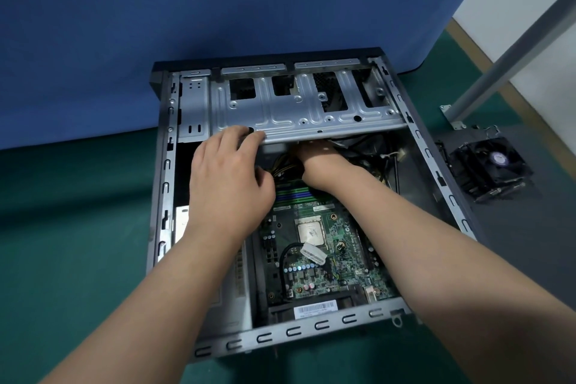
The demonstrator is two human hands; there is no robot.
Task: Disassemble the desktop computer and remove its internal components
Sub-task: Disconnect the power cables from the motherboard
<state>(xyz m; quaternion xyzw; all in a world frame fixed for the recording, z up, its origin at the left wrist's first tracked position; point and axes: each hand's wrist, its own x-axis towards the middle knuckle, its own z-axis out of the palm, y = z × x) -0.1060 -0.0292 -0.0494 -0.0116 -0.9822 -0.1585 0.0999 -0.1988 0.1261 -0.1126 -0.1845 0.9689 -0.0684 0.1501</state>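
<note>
Open computer case (162, 184) on my desk (78, 227); fan (489, 165) lay beside it. My left hand (227, 184) gripped the drive cage (299, 109) edge. My right hand (314, 156) reached beneath it among cables (286, 167); I couldn't tell its grip.

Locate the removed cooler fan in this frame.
In the head view, the cooler fan sits on the green mat, right of the open computer case.

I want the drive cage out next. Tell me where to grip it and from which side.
Probably grip the drive cage by its folded near edge, coming from the motherboard side. That lip overhangs open space, so fingers can hook under it, as the left hand does now. The right hand already reaches beneath; its fingers are hidden.
</note>
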